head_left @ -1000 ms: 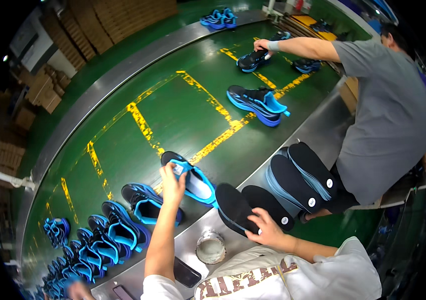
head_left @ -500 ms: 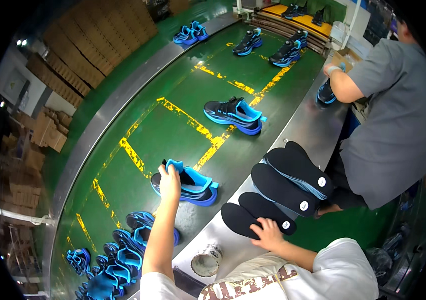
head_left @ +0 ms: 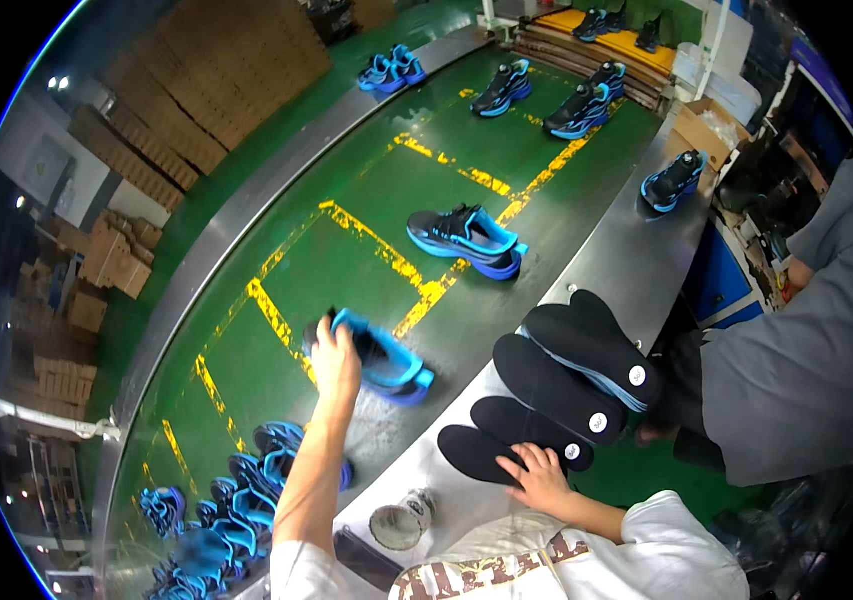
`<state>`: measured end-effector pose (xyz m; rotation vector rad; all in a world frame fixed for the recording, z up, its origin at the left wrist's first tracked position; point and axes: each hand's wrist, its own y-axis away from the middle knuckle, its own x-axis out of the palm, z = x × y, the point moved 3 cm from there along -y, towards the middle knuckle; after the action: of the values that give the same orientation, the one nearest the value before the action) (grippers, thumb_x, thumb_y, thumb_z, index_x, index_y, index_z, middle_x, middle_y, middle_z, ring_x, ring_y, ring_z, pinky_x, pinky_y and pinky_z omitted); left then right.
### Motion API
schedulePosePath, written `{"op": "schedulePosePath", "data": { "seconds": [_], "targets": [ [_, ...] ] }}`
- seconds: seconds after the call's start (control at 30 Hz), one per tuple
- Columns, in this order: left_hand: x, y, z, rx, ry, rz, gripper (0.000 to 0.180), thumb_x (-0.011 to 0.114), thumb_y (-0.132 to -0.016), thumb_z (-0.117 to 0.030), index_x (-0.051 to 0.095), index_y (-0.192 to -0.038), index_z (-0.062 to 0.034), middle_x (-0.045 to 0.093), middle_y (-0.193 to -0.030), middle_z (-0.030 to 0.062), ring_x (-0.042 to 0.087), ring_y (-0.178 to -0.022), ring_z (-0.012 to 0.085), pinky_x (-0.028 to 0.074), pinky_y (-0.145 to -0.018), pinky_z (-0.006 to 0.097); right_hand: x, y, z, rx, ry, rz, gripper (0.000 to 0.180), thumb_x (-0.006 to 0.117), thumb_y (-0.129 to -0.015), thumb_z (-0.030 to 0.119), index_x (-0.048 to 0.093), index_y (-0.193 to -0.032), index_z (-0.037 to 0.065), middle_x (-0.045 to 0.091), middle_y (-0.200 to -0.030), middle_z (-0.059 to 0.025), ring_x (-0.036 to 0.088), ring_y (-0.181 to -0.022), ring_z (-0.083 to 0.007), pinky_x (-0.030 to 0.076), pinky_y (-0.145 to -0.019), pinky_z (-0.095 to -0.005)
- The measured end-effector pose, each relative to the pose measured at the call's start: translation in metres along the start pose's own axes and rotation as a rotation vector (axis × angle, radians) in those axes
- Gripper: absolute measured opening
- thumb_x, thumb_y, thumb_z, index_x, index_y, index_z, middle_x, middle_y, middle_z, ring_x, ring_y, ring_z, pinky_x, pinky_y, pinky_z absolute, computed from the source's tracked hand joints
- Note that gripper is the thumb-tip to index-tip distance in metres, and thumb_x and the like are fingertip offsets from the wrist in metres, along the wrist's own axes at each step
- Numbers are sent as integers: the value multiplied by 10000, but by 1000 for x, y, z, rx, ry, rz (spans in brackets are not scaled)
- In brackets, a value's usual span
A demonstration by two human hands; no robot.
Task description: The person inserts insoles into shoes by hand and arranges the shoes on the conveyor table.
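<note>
My left hand [head_left: 336,362] is closed around the tongue area of a black and blue sneaker [head_left: 386,365] over the green belt. The sneaker is blurred by motion; its opening faces up and its heel points right. On the metal ledge, my right hand [head_left: 538,474] lies with fingers spread on the heel end of a black insole [head_left: 474,452]. Beside it is another black insole [head_left: 524,428] with a round white sticker. Farther along lie thicker stacks of insoles, one stack [head_left: 558,385] partly under another [head_left: 591,345].
Another sneaker [head_left: 466,240] stands ahead on the green belt [head_left: 346,270], with several more beyond. Crowded sneakers [head_left: 246,500] fill the near left. A whitish cup [head_left: 401,520] sits on the ledge near me. At right is a co-worker in grey [head_left: 796,360]; a sneaker [head_left: 671,182] stands on the far ledge.
The sneaker in my left hand has tilted and shifted slightly. My right hand stays on the insole. The co-worker has let go of the far ledge's sneaker and moved right.
</note>
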<state>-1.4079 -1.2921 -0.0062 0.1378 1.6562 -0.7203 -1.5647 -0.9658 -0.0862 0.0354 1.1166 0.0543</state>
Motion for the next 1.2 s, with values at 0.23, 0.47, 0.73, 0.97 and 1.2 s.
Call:
{"op": "schedulePosePath", "data": {
  "seconds": [0.23,0.47,0.73,0.97,1.2],
  "targets": [
    [-6,-55,-49,127,-319,-114,145,505,-769,-92,573,-887,-43,518,-1101,105,497,-1007,228,331,-831,399,-8,-13,1,6,-34,-31,649,668,-668,260,403,-1239,103,422,-1149,-187,409,-1044,-320,337,-845,-411],
    [-1,-13,-56,-16,420,-84,131,620,-740,-112,553,-843,-66,527,-990,89,535,-884,285,419,-720,365,4,-18,-6,-56,-84,-4,667,678,-656,265,401,-1243,109,426,-1107,-184,415,-1027,-330,334,-867,-430],
    [-103,151,-64,18,330,270,517,709,-646,-416,557,-1000,-72,487,-1112,140,437,-1080,325,334,-855,471,5,-11,-10,-88,-81,13,686,666,-680,288,371,-1293,199,382,-1156,-168,388,-1055,-313,334,-873,-437],
    [-88,247,-74,-94,112,456,566,665,-608,-405,530,-1122,-210,393,-1229,126,346,-1129,336,315,-809,530,1,-16,-24,-26,-46,-152,592,687,-643,316,499,-1194,207,442,-1117,-116,432,-996,-301,357,-824,-419],
    [-98,275,-42,-223,46,382,526,639,-601,-328,543,-1095,-176,436,-1176,110,378,-1070,342,302,-806,498,3,-15,-34,-97,105,-249,588,682,-614,371,522,-1167,254,472,-1089,-72,465,-927,-252,377,-749,-382]
  ]
}}
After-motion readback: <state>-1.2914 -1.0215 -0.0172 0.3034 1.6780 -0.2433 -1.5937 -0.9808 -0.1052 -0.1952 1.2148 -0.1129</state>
